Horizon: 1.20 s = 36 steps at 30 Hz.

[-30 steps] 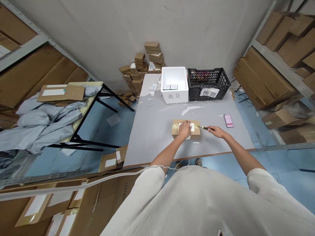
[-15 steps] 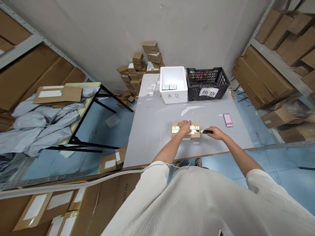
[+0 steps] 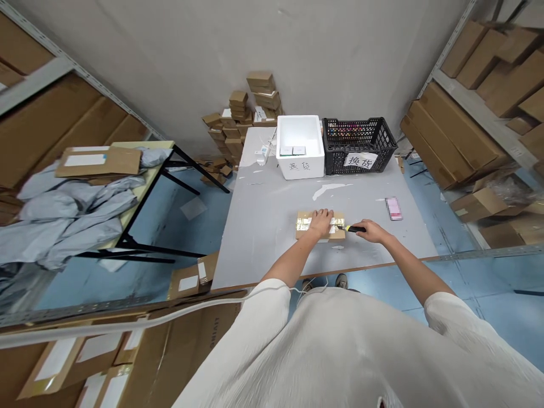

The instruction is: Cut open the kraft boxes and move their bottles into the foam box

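Observation:
A small cardboard box (image 3: 302, 231), sealed with shiny tape, lies on the grey table near its front edge. On top of it rests my left hand (image 3: 322, 220), fingers laid over the lid toward the far edge and covering part of a white label. My right hand (image 3: 372, 231) is wrapped round a black and yellow utility knife (image 3: 355, 229) just right of the box. The blade end meets the taped top at the right side; how deep it sits I cannot tell.
Behind the box stand a white foam bin (image 3: 301, 165) with small boxes inside and a black plastic crate (image 3: 359, 161). A pink, blurred-out item (image 3: 393, 208) lies to the right. Grey parcels (image 3: 76, 209) cover the left table (image 3: 165, 148). A white cable (image 3: 170, 320) crosses front left.
My left hand has shifted slightly right on the box, toward the knife. The knife and right hand are almost where they were, with the blade still at the box's right side.

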Each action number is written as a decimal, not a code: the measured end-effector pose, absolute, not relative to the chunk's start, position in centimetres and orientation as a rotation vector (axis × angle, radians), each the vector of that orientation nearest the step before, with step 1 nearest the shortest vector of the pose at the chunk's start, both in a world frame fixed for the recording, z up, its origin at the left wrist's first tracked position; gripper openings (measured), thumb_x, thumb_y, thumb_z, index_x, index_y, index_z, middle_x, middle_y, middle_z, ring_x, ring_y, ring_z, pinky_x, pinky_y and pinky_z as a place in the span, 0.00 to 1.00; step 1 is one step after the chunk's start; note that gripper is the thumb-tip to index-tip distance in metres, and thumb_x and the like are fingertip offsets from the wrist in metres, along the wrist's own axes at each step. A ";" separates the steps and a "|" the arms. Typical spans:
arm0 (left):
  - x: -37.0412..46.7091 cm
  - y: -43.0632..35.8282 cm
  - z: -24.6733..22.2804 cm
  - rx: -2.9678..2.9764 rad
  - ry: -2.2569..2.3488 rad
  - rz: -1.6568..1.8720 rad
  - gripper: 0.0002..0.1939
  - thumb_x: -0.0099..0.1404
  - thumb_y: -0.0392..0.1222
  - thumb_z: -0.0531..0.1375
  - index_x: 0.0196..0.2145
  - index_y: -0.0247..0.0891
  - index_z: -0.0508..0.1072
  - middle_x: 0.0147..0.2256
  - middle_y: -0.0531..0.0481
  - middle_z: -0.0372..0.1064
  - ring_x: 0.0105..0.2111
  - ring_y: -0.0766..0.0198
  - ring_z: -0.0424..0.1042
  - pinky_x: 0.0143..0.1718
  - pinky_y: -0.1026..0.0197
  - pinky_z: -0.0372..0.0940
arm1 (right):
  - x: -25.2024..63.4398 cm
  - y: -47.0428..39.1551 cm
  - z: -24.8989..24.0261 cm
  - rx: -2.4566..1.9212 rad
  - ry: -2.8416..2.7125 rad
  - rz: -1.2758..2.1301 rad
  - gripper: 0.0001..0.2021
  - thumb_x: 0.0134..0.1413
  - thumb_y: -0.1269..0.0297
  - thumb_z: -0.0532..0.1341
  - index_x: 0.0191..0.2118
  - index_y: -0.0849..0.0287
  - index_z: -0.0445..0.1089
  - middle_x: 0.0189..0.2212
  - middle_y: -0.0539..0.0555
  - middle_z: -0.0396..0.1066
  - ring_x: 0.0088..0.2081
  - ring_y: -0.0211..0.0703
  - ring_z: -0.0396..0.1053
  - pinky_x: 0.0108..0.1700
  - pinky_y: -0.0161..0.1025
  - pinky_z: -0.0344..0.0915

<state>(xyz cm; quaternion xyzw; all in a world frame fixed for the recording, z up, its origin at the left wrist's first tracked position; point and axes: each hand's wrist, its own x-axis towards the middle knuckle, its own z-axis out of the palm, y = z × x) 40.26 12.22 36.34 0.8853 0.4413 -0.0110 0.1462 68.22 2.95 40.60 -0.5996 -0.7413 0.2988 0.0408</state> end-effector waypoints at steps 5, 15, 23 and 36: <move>40.7 11.3 35.3 2.548 1.312 0.015 0.38 0.72 0.39 0.58 0.77 0.38 0.56 0.71 0.27 0.61 0.74 0.39 0.55 0.74 0.33 0.49 | 68.0 2.5 39.7 -1.834 -2.228 0.849 0.22 0.70 0.59 0.63 0.66 0.48 0.77 0.53 0.59 0.79 0.56 0.58 0.74 0.61 0.49 0.68; 40.0 10.2 34.3 2.464 1.345 0.117 0.37 0.75 0.38 0.50 0.79 0.35 0.54 0.78 0.29 0.51 0.80 0.41 0.48 0.78 0.32 0.40 | 67.5 1.3 38.0 -1.832 -2.126 0.748 0.24 0.72 0.58 0.61 0.69 0.48 0.73 0.54 0.61 0.78 0.58 0.59 0.71 0.64 0.53 0.67; 40.0 10.0 33.8 2.446 1.368 0.161 0.35 0.78 0.41 0.49 0.80 0.37 0.53 0.78 0.32 0.53 0.80 0.43 0.48 0.79 0.33 0.40 | 70.8 1.6 37.0 -2.007 -1.826 0.660 0.27 0.70 0.55 0.60 0.70 0.53 0.69 0.57 0.64 0.75 0.61 0.63 0.70 0.66 0.56 0.65; 32.3 9.6 33.0 2.304 1.430 0.310 0.45 0.71 0.66 0.63 0.77 0.44 0.61 0.81 0.37 0.45 0.81 0.38 0.41 0.80 0.32 0.33 | 67.4 3.2 34.2 -1.879 -1.411 0.849 0.21 0.57 0.50 0.68 0.52 0.53 0.79 0.53 0.60 0.79 0.52 0.57 0.78 0.58 0.54 0.75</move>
